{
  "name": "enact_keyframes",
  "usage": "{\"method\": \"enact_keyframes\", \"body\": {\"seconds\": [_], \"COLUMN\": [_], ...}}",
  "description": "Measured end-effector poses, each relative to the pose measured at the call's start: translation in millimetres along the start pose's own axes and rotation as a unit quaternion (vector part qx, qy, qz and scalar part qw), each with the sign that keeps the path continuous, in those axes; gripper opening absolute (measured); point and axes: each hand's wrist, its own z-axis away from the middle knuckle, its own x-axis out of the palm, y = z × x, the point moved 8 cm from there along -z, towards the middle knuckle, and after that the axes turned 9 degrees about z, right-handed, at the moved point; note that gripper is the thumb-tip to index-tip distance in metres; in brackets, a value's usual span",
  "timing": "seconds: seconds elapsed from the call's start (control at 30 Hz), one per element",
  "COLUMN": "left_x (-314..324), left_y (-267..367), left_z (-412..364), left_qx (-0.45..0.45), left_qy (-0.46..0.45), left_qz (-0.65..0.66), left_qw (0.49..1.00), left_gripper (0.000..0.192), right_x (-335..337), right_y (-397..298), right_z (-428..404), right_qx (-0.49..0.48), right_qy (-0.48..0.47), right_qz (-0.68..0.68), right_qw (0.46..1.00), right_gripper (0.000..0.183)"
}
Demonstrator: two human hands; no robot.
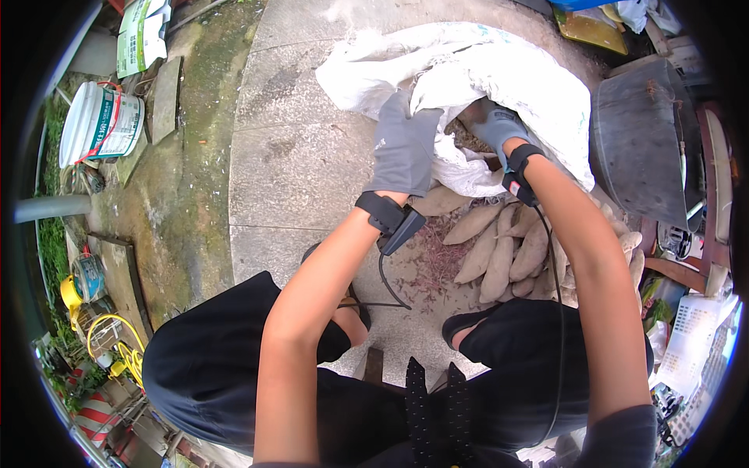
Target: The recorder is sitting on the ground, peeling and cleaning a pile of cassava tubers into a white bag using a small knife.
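Observation:
A white woven sack [526,64] lies on the paved ground before me with its mouth towards me. My left hand [405,143], in a grey work glove, grips the left edge of that mouth. Also gloved in grey, my right hand [497,126] reaches into the opening, its fingers partly hidden, so any hold they have is unclear. Something brown shows inside between the hands. Just below the mouth lies a pile of dusty sweet potatoes [494,263]. Thin reddish root trimmings [447,248] are scattered beside the pile.
A large dark grey tub [635,140] stands right of the sack. To the left are a white plastic bucket [102,124] with a red handle, wooden boards [120,275] and a yellow hose [131,362]. A white plastic basket [687,339] sits at right. Black cables run from both wrist straps.

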Motion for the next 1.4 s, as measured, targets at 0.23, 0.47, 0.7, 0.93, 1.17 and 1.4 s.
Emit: {"method": "enact_keyframes", "body": {"seconds": [0.23, 0.47, 0.7, 0.93, 1.17, 1.4], "left_x": [-3, -3, -4, -3, 34, 85], "left_y": [-13, -14, -2, 21, 42, 54], "left_z": [-1, 3, 19, 60, 138, 207], "left_qx": [-0.025, 0.016, -0.015, 0.01, -0.055, 0.029], "left_qy": [-0.003, -0.008, -0.023, 0.073, 0.094, -0.229], "left_qz": [-0.002, -0.038, -0.072, -0.025, -0.03, -0.17], "left_qw": [1.0, 0.999, 0.997, 0.997, 0.994, 0.958], "left_gripper": [0.028, 0.027, 0.032, 0.044, 0.034, 0.068], "right_x": [3, 8, 5, -23, -37, -72], "right_y": [-10, 1, 21, 58, 60, 4], "right_z": [9, 16, 63, 145, 226, 297], "right_qx": [0.04, 0.084, 0.049, 0.004, -0.069, -0.119], "right_qy": [0.006, -0.016, -0.074, -0.123, -0.05, 0.055], "right_qz": [0.025, -0.014, -0.104, -0.246, -0.26, -0.104], "right_qw": [0.999, 0.996, 0.991, 0.962, 0.962, 0.986], "right_gripper": [0.076, 0.081, 0.083, 0.055, 0.068, 0.062]}}
